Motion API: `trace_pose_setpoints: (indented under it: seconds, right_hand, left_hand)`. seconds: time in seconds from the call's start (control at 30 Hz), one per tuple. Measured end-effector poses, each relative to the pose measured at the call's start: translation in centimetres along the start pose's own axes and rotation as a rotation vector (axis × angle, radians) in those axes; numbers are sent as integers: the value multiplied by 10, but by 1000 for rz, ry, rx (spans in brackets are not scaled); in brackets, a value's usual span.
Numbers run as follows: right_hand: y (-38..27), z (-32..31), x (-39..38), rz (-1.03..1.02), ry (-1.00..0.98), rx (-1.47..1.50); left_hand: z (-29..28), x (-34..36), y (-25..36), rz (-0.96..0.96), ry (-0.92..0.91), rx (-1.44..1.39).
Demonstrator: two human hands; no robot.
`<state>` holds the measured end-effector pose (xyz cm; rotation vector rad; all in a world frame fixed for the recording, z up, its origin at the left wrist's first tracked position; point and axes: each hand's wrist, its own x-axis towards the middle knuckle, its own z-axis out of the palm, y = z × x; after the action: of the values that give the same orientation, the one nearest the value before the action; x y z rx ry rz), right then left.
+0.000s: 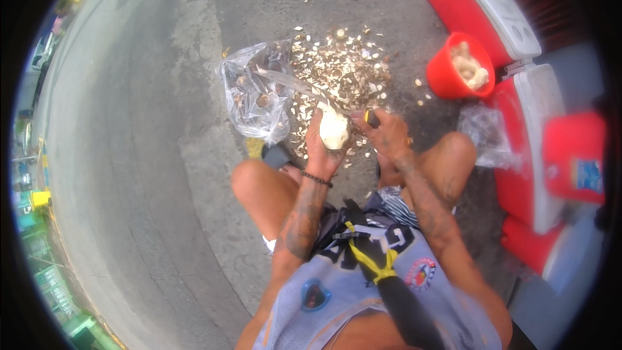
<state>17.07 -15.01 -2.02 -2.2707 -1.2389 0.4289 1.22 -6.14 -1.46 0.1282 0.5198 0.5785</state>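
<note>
My left hand (315,146) is wrapped round a pale peeled root (334,128), held upright between my knees. My right hand (387,135), just to its right, is closed round the black and yellow handle (372,118) of what looks like a knife. A long, thin grey-brown strip (291,81) stretches up and left from the root's top; I cannot tell whether it is the blade or peel. On the ground beyond my hands lies a wide scatter of brown and white peelings (343,65).
Left of the peelings lies a clear plastic bag (256,91) with several brown lumps. To the right, a red bucket (440,71) of pale roots stands beside red and white cooler boxes (483,13). Another clear bag (486,133) lies near my right knee.
</note>
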Motion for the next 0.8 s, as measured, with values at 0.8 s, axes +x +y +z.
trace_pose_setpoints:
  seconds: [0.8]
  right_hand:
    - [6, -2, 18, 300, -61, 199]
  left_hand:
    - [21, -19, 8, 51, 158, 171]
